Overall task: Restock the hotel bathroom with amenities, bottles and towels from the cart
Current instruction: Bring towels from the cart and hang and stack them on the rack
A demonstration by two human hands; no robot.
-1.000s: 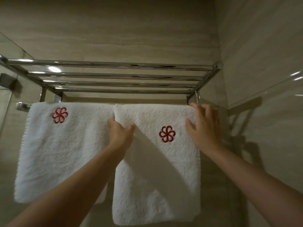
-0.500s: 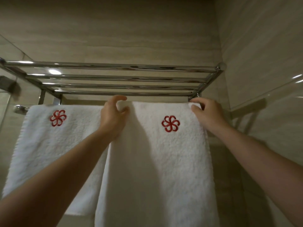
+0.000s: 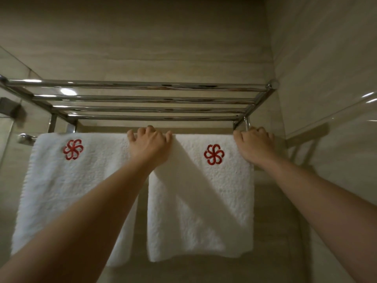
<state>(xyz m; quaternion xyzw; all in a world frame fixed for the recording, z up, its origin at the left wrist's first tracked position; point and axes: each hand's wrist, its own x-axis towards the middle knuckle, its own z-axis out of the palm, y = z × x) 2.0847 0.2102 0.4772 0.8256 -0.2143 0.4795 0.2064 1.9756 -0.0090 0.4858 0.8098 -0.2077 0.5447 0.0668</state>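
Note:
Two white towels with a red flower emblem hang side by side from the lower bar of a chrome towel rack (image 3: 142,85). The left towel (image 3: 67,190) hangs untouched. My left hand (image 3: 150,147) grips the top left corner of the right towel (image 3: 214,201) at the bar, fingers curled over its folded edge. My right hand (image 3: 254,145) grips the same towel's top right corner, fingers curled over the bar. The bar itself is mostly hidden under the towels.
The rack's upper shelf of several chrome rails holds nothing. A beige tiled wall (image 3: 142,37) is behind, a side wall close on the right. A glass panel edge (image 3: 336,111) runs at the right, another glass panel with a dark bracket (image 3: 10,109) at the left.
Both hands rose from the front of the right towel to its top edge and stayed gripping its two corners. The towel shifted and now hangs straighter, its lower edge in view.

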